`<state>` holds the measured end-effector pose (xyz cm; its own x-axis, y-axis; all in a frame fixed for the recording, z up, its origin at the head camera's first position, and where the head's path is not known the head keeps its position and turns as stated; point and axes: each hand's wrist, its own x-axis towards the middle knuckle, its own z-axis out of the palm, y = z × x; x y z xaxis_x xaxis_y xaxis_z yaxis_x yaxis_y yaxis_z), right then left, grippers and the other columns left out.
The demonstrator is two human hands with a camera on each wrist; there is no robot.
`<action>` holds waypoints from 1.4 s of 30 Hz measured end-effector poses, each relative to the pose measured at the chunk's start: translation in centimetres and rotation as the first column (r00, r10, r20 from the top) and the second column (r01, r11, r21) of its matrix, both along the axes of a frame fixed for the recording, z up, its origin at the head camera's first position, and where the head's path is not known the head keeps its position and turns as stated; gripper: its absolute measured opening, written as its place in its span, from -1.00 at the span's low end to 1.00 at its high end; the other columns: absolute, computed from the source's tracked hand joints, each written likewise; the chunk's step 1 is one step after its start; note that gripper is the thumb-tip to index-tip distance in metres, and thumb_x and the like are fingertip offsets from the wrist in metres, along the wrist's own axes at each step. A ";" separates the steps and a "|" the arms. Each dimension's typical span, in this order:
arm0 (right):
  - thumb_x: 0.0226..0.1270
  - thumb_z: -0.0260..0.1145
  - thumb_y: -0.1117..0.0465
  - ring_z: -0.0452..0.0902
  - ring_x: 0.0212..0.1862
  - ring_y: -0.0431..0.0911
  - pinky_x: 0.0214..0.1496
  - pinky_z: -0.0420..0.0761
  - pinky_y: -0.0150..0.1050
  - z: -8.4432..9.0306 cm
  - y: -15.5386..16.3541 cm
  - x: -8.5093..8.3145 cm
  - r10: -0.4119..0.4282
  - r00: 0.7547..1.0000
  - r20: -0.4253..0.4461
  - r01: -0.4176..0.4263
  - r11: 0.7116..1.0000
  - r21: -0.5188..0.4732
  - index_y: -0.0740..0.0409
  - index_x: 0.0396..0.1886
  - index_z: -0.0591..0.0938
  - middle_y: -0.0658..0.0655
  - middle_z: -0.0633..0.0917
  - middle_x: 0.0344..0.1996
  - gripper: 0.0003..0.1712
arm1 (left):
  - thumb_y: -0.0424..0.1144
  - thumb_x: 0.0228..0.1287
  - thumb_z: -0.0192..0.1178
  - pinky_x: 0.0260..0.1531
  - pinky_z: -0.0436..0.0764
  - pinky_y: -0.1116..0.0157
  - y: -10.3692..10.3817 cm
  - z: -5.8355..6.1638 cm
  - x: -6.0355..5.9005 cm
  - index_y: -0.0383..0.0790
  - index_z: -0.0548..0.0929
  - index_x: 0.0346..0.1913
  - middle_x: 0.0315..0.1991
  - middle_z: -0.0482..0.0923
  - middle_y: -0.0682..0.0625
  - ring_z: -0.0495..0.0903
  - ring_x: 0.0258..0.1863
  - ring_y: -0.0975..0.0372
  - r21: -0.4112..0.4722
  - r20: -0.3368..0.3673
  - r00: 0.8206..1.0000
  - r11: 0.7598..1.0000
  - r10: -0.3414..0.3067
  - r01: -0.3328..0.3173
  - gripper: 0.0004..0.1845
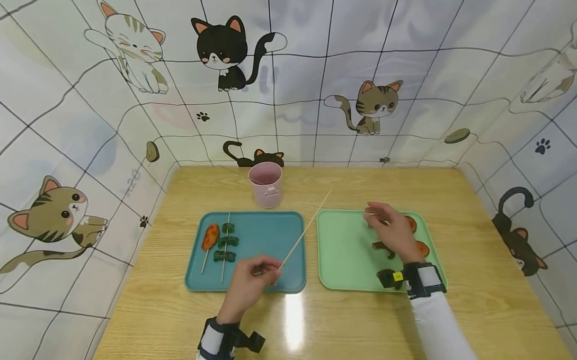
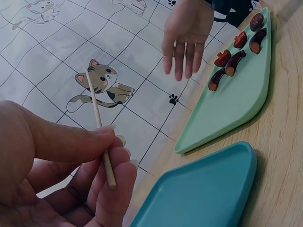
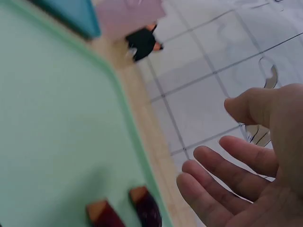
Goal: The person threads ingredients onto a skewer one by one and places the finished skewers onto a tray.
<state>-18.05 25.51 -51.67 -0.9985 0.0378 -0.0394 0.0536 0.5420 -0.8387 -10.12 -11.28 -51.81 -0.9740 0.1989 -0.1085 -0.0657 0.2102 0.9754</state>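
Skewer [image 1: 305,229]: bare along all we can see of it, so we judge that threading has yet to begin and the step in hand is choosing a first piece.
Next move: we think it calls for lowering the right fingers, pinching one piece, and bringing it to the skewer's free tip with the left grip kept steady.
Left hand [image 1: 250,281]: thumb and fingers pinch the skewer near its lower end; a short butt pokes out beyond the grip, and the long part slants up and away to the right.
Right hand [image 1: 392,232]: fingers loosely extended, grasping nothing, above the green tray [image 1: 348,252].
Dark purple chunks [image 2: 235,62]: these lie with reddish pieces [image 2: 222,58] towards the green tray's right side, apart from the right fingers and partly hidden from us by that hand.
Blue tray [image 1: 271,233]: a stick of green pieces [image 1: 226,241] and a stick with one orange-red piece [image 1: 210,237] rest at its left end.
Pink cup [image 1: 267,194]: upright behind the blue tray.
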 end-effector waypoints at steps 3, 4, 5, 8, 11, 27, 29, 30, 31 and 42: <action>0.56 0.21 -0.12 0.55 0.29 0.23 0.31 0.55 0.17 -1.0 1.5 -0.6 -0.012 1.000 -0.012 0.013 0.997 0.077 0.11 0.47 0.45 0.29 0.61 0.30 -0.35 | -0.41 0.30 0.35 -0.32 0.74 0.16 -0.1 -0.1 0.2 -0.30 0.78 -0.11 -0.34 0.69 -0.16 0.67 -0.41 0.19 -0.002 0.018 1.000 1.000 0.002 -0.002 -0.86; 0.57 0.20 -0.07 0.55 0.29 0.27 0.29 0.57 0.19 -1.4 2.0 -0.8 -0.010 1.000 -0.015 0.012 0.994 0.110 0.15 0.47 0.45 0.33 0.60 0.29 -0.37 | -0.41 0.30 0.34 -0.32 0.74 0.17 -0.1 -0.1 0.2 -0.30 0.78 -0.10 -0.34 0.69 -0.15 0.67 -0.40 0.17 -0.002 0.028 1.000 1.000 0.005 -0.005 -0.85; 0.58 0.20 -0.03 0.55 0.28 0.29 0.26 0.58 0.21 -1.7 2.4 -1.1 -0.004 1.000 -0.014 0.006 0.989 0.146 0.19 0.47 0.44 0.36 0.60 0.29 -0.38 | -0.41 0.30 0.34 -0.32 0.74 0.18 -0.1 -0.1 0.2 -0.32 0.77 -0.10 -0.34 0.69 -0.15 0.68 -0.39 0.15 0.003 0.036 0.999 1.000 0.009 -0.010 -0.85; 0.58 0.20 0.07 0.57 0.25 0.34 0.20 0.61 0.22 -2.4 3.6 -1.7 0.017 1.000 0.009 -0.018 0.970 0.242 0.27 0.45 0.45 0.43 0.59 0.27 -0.42 | -0.42 0.30 0.33 -0.31 0.74 0.22 -0.1 -0.2 0.3 -0.34 0.76 -0.08 -0.33 0.69 -0.16 0.69 -0.36 0.09 0.015 0.055 0.998 1.000 0.022 -0.022 -0.84; 0.54 0.21 0.15 0.58 0.21 0.36 0.18 0.61 0.25 -2.8 4.3 -2.2 0.048 0.998 0.044 -0.060 0.943 0.327 0.36 0.40 0.47 0.48 0.60 0.23 -0.44 | -0.44 0.29 0.33 -0.31 0.75 0.22 -0.2 -0.4 0.3 -0.35 0.76 -0.09 -0.32 0.68 -0.18 0.69 -0.35 0.08 0.025 0.062 0.998 0.999 0.030 -0.031 -0.84; 0.46 0.32 0.19 0.66 -0.05 0.22 -0.06 0.64 0.08 -3.6 4.8 -3.0 0.030 0.999 0.032 -0.040 0.916 0.398 0.35 0.05 0.69 0.39 0.72 -0.09 -0.67 | -0.40 0.29 0.35 -0.38 0.68 0.25 0.1 -0.5 0.9 -0.35 0.76 -0.09 -0.33 0.68 -0.16 0.63 -0.41 0.18 0.015 0.075 0.997 1.000 0.011 -0.012 -0.83; 0.46 0.33 0.15 0.67 -0.04 0.22 -0.05 0.65 0.08 -3.7 4.9 -2.8 0.008 1.000 0.030 -0.019 0.927 0.376 0.31 0.06 0.68 0.37 0.75 -0.08 -0.66 | -0.40 0.29 0.35 -0.39 0.67 0.26 0.1 -0.5 0.9 -0.34 0.77 -0.09 -0.33 0.68 -0.17 0.63 -0.41 0.18 0.010 0.076 0.997 1.000 0.004 -0.004 -0.83; 0.47 0.33 0.12 0.67 -0.03 0.22 -0.03 0.65 0.09 -3.7 4.8 -2.6 0.000 1.000 0.030 -0.010 0.932 0.362 0.30 0.06 0.68 0.37 0.75 -0.07 -0.64 | -0.40 0.29 0.35 -0.40 0.67 0.25 0.1 -0.5 0.9 -0.34 0.77 -0.09 -0.34 0.68 -0.17 0.63 -0.41 0.17 0.009 0.079 0.997 1.000 0.001 -0.002 -0.83; 0.48 0.33 0.09 0.68 -0.02 0.23 -0.01 0.64 0.10 -3.7 4.8 -2.6 -0.009 1.000 0.027 -0.001 0.939 0.345 0.29 0.08 0.68 0.37 0.75 -0.05 -0.62 | -0.40 0.30 0.35 -0.39 0.68 0.24 0.1 -0.5 0.9 -0.35 0.76 -0.08 -0.33 0.68 -0.17 0.63 -0.41 0.17 0.010 0.082 0.997 1.000 -0.002 0.001 -0.83; 0.43 0.34 -0.16 0.77 -0.12 -0.26 0.10 0.73 -0.24 0.0 2.0 -1.4 -0.060 0.998 0.036 0.065 0.983 -0.170 0.14 0.25 0.64 0.17 0.72 0.11 -0.41 | -0.38 0.30 0.35 -0.35 0.71 0.20 0.4 0.0 1.2 -0.35 0.76 -0.07 -0.33 0.68 -0.14 0.65 -0.39 0.17 -0.008 0.078 0.996 0.999 -0.031 0.032 -0.82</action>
